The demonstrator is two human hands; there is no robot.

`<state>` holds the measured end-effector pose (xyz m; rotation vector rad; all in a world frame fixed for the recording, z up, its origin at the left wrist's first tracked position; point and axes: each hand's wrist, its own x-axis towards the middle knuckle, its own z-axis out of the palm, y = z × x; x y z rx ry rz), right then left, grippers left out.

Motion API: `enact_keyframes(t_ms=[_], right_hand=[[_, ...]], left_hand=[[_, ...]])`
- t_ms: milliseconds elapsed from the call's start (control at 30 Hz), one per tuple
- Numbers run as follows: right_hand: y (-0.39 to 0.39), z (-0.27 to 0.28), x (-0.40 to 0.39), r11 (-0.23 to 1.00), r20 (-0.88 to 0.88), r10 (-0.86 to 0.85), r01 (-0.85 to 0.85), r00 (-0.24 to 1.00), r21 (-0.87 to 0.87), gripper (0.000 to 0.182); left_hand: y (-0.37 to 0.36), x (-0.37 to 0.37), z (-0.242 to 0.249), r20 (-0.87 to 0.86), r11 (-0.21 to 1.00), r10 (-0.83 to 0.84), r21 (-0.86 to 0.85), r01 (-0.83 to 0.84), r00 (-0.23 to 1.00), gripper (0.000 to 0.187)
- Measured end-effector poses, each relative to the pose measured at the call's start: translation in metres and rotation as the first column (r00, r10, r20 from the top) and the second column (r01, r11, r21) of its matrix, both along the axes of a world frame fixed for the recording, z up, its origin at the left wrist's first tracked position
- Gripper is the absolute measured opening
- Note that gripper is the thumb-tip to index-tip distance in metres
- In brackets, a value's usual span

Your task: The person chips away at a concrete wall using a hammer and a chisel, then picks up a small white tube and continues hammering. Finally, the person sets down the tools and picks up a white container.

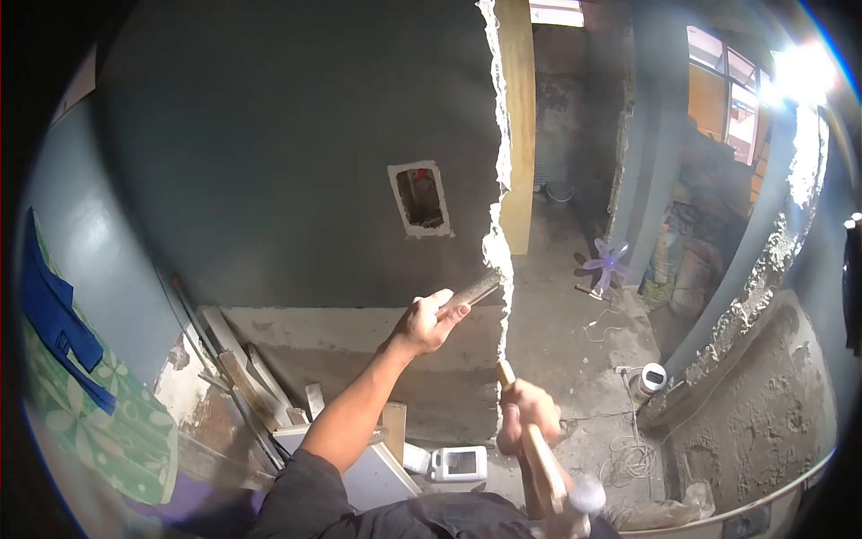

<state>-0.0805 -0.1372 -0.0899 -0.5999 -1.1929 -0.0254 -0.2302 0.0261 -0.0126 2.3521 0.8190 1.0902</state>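
Observation:
My left hand (426,322) is closed around a flat grey chisel (479,292). The chisel's far end meets the rough, broken white edge (499,256) of the dark grey wall (269,162); whether it bites in is not clear. Lower down to the right, my right hand (530,415) grips the wooden handle of a hammer (544,463). The hammer's pale, rounded head (585,496) hangs low near my body, apart from the chisel and the wall.
A square recess (420,199) with a white border is cut into the wall. Boards (247,382) lean at lower left beside a green cloth (117,440). A white jug (458,464), coiled cable (628,463), round device (650,379) and purple balloon flower (608,260) are on the floor.

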Motion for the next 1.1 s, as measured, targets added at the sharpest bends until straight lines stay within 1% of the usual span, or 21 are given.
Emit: enact_keyframes(t_ms=[33,100,133,167,200,333,367,400,467,500,533,567,600,633,733,800,833,867,933,1033,1100], right_hand=[[0.009,-0.014,0.002,0.963,0.036,-0.209,0.212,0.977,-0.167,0.009],[0.063,-0.081,0.02,0.828,0.236,-0.048,0.171,0.971,-0.534,0.005],[0.053,-0.105,0.025,0.783,0.006,0.07,-0.051,0.997,-0.62,0.008],[0.051,-0.116,0.029,0.726,-0.218,0.173,-0.274,0.961,-0.63,0.012],[0.024,-0.084,0.014,0.868,0.007,0.032,-0.024,0.999,-0.495,0.016],[0.014,-0.182,0.011,0.793,0.144,-0.088,0.157,0.986,-0.588,0.018],[0.009,-0.22,0.02,0.554,-0.333,0.066,-0.312,0.94,-0.772,0.035],[-0.018,-0.2,0.026,0.605,0.032,0.043,0.0,0.999,-0.797,0.028],[-0.054,-0.255,0.039,0.479,0.224,-0.01,0.201,0.974,-0.854,0.013],[-0.076,-0.277,0.044,0.38,0.308,0.003,0.284,0.951,-0.88,0.01],[-0.101,-0.299,0.048,0.298,0.363,0.013,0.343,0.932,-0.891,0.015],[-0.123,-0.316,0.046,0.179,0.3,-0.022,0.299,0.954,-0.937,0.018],[-0.15,-0.331,0.046,0.052,0.248,-0.076,0.252,0.966,-0.966,0.021],[-0.173,-0.352,0.054,0.024,0.24,-0.096,0.244,0.966,-0.97,0.023],[-0.201,-0.357,0.071,0.029,0.246,-0.223,0.258,0.943,-0.966,0.023],[-0.219,-0.353,0.07,0.017,0.235,-0.336,0.255,0.912,-0.967,0.02],[-0.219,-0.345,0.076,0.096,0.226,-0.377,0.281,0.898,-0.955,0.017],[-0.225,-0.332,0.08,0.163,0.213,-0.425,0.306,0.88,-0.938,0.016],[-0.204,-0.265,0.081,0.248,0.17,-0.427,0.296,0.888,-0.922,0.015],[-0.168,-0.231,0.101,0.447,0.116,-0.367,0.284,0.923,-0.848,0.013],[-0.141,-0.153,0.099,0.58,-0.111,-0.251,0.057,0.962,-0.813,0.019]], left_hand=[[0.0,0.0,0.0,-0.006,1.0,0.006,0.0,-0.006,1.0,0.054],[0.002,0.001,-0.002,-0.014,1.0,0.023,0.019,-0.023,1.0,0.056],[-0.005,0.002,0.003,-0.005,1.0,0.024,0.0,-0.024,1.0,0.056],[0.011,0.0,-0.009,0.04,0.988,-0.044,0.147,0.037,0.998,0.055],[0.015,0.003,0.004,0.025,0.992,-0.032,0.126,0.028,0.999,0.055],[0.006,0.007,-0.01,0.024,0.997,0.004,0.082,-0.006,1.0,0.053],[0.003,0.007,-0.016,0.051,0.997,0.005,0.083,-0.009,0.999,0.052],[-0.006,0.012,-0.014,0.025,0.992,0.075,0.104,-0.077,0.997,0.051],[-0.034,0.038,-0.017,0.089,0.989,0.131,0.063,-0.136,0.987,0.035],[-0.068,0.062,0.006,0.17,0.945,-0.01,0.322,-0.046,0.985,0.031],[-0.105,0.076,0.027,0.027,0.98,-0.186,0.083,0.183,0.982,0.024],[-0.141,0.087,0.06,0.002,0.962,-0.261,-0.083,0.26,0.965,0.022],[-0.139,0.101,0.051,-0.038,0.969,-0.245,0.006,0.246,0.969,0.023],[-0.132,0.109,0.049,-0.037,0.969,-0.246,-0.001,0.247,0.968,0.024],[-0.098,0.088,0.025,0.052,0.915,-0.385,0.149,0.374,0.921,0.023],[-0.084,0.062,0.009,0.033,0.942,-0.307,0.152,0.299,0.951,0.025],[-0.072,0.051,-0.007,0.012,0.957,-0.256,0.143,0.251,0.967,0.027],[-0.071,0.033,-0.002,0.049,0.975,-0.176,-0.125,0.181,0.983,0.031],[-0.06,0.026,0.002,0.047,0.999,-0.045,0.012,0.044,0.998,0.04],[-0.05,0.024,0.016,-0.014,0.99,-0.049,-0.131,0.046,0.999,0.038],[-0.047,0.032,0.004,0.036,0.993,-0.041,-0.108,0.044,0.999,0.032]])
